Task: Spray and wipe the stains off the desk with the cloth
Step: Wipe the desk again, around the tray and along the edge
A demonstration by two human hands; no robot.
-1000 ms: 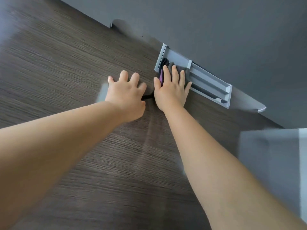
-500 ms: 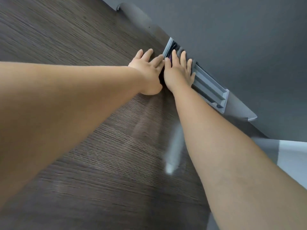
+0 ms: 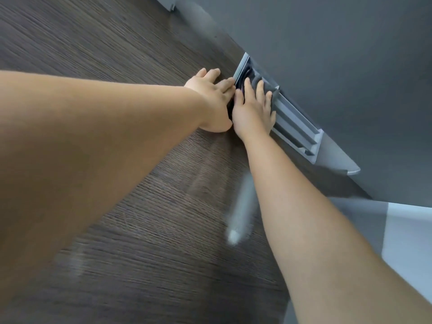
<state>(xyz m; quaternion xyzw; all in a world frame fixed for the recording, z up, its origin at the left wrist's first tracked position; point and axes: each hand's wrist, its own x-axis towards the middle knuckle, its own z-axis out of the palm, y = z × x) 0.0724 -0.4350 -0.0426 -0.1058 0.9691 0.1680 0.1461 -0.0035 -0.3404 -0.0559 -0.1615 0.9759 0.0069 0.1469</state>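
The dark wood-grain desk [image 3: 121, 174] fills the view. A dark grey cloth [image 3: 265, 84] lies over the left end of a grey cable tray [image 3: 297, 129] set into the desk's far edge. My right hand [image 3: 253, 111] presses flat on the cloth with straight fingers, covering most of it. My left hand [image 3: 210, 99] lies flat on the desk right beside it, fingers straight and touching the tray's left end. No spray bottle is in view.
A grey partition wall [image 3: 327, 54] rises directly behind the tray. A light grey surface [image 3: 409, 235] shows at the lower right past the desk's edge. Pale glare streaks lie on the desk near my right forearm.
Both hands have stayed together at the tray's left end. My right hand has kept pressing the cloth, which now lies further into the tray. The view has shifted.
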